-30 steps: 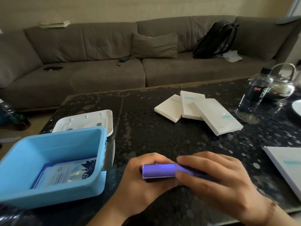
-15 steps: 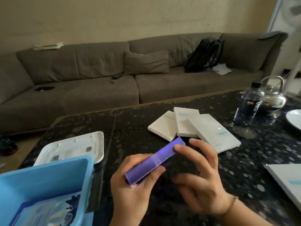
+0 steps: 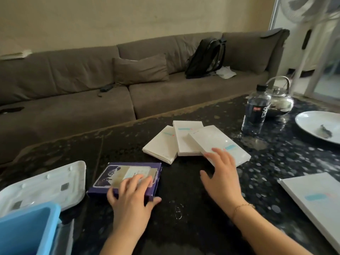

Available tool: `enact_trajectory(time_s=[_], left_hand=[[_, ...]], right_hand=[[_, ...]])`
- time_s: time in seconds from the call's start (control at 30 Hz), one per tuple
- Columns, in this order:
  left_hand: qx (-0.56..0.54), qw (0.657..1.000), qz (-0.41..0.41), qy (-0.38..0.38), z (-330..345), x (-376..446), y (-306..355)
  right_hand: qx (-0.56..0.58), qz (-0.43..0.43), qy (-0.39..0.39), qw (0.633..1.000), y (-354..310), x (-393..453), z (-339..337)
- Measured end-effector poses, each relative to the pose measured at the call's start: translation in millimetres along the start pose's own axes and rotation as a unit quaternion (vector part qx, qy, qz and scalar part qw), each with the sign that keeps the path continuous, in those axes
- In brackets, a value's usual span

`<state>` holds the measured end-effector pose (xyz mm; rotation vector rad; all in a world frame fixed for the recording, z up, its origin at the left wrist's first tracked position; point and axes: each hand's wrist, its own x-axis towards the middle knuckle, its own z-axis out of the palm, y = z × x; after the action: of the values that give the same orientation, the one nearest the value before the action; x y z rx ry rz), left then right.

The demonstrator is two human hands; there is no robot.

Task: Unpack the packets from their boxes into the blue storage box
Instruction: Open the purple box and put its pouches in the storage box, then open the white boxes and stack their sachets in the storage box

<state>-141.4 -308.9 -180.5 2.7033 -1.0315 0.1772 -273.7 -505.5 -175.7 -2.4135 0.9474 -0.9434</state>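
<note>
So the desk (image 3: 184,227) was this dark speckled stone thing, glossy, with a brown sofa (image 3: 73,92) running along the wall behind it and a black backpack (image 3: 206,57) leaning on the cushions.

Far left at the near edge sat the blue storage box (image 3: 27,229), only its corner in view, and right behind it the white lid (image 3: 46,184) lay flat, just about touching the box. Just beside the lid was the purple box (image 3: 127,177), lying flat with its printed face up. My left grip (image 3: 130,196) was resting on its near end, fingers fairly straight and spread over the top, thumb out on the desk beside the box's corner, so more pressing than clamping.

Between my two hands was a stretch of bare desk. My right grip (image 3: 220,175) was spread apart, fingers relaxed, fingertips touching the near corner of the closest white box (image 3: 219,144). That one overlapped a second white box (image 3: 184,138), which overlapped a third (image 3: 161,146), all fanned out in the middle of the desk.

Further right a water bottle (image 3: 255,111) stood upright near the far edge with a metal kettle (image 3: 281,100) just behind it, then a white plate (image 3: 312,124). Another white box (image 3: 316,197) lay near the right edge, partly cut off. A standing fan (image 3: 309,13) was in the top right corner.
</note>
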Motion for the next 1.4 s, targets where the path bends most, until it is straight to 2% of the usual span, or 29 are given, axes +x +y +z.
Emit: enact_trajectory(time_s=[0.07, 0.2, 0.27, 0.47, 0.57, 0.63, 0.7, 0.77, 0.9, 0.97, 1.0, 1.07, 1.13, 1.2, 1.3, 1.37, 1.4], left_hand=[[0.007, 0.999, -0.018, -0.034, -2, 7, 5], [0.012, 0.997, -0.043, -0.057, -2, 13, 11], [0.015, 0.997, -0.049, -0.05, -3, 15, 13], [0.02, 0.998, -0.04, -0.041, 0, 1, 31], [0.023, 0.999, 0.009, -0.028, -4, -16, 40], [-0.011, 0.998, 0.052, 0.016, -4, -24, 45], [-0.034, 0.991, 0.112, 0.06, -6, -31, 51], [-0.047, 0.976, 0.179, 0.116, -13, -38, 60], [-0.085, 0.937, 0.27, 0.206, -34, -55, 77], [-0.155, 0.912, 0.314, 0.214, -39, -68, 69], [-0.217, 0.9, 0.324, 0.194, -42, -76, 62], [-0.35, 0.881, 0.293, 0.124, -48, -94, 46], [-0.448, 0.861, 0.229, 0.074, -55, -113, 34], [-0.52, 0.839, 0.155, 0.046, -62, -130, 25], [-0.569, 0.819, 0.074, 0.001, -75, -150, 17], [-0.591, 0.806, 0.019, -0.017, -81, -161, 11], [-0.604, 0.797, -0.003, -0.024, -85, -164, 10]], right_hand=[[-0.069, 0.033, -0.013, 0.997, 17, 16, -5], [-0.184, 0.071, -0.102, 0.975, 35, 30, -8], [-0.207, 0.055, -0.12, 0.969, 37, 29, -6], [-0.323, -0.017, -0.107, 0.94, 39, 23, -2], [-0.319, -0.053, -0.077, 0.943, 40, 15, -13], [-0.304, -0.089, -0.059, 0.947, 30, 4, -32], [-0.271, -0.14, -0.009, 0.952, 14, -16, -54], [-0.228, -0.212, 0.061, 0.948, -7, -48, -77], [-0.176, -0.284, 0.082, 0.939, -56, -105, -113], [-0.157, -0.319, 0.087, 0.931, -75, -123, -125], [-0.141, -0.331, 0.09, 0.929, -83, -128, -130], [-0.089, -0.357, 0.1, 0.925, -94, -133, -138], [0.007, -0.357, 0.086, 0.93, -98, -133, -146], [0.136, -0.292, 0.061, 0.945, -98, -131, -151], [0.247, -0.144, -0.005, 0.958, -100, -124, -155], [0.306, -0.083, -0.096, 0.944, -105, -124, -151], [0.316, -0.08, -0.13, 0.936, -108, -125, -150]])
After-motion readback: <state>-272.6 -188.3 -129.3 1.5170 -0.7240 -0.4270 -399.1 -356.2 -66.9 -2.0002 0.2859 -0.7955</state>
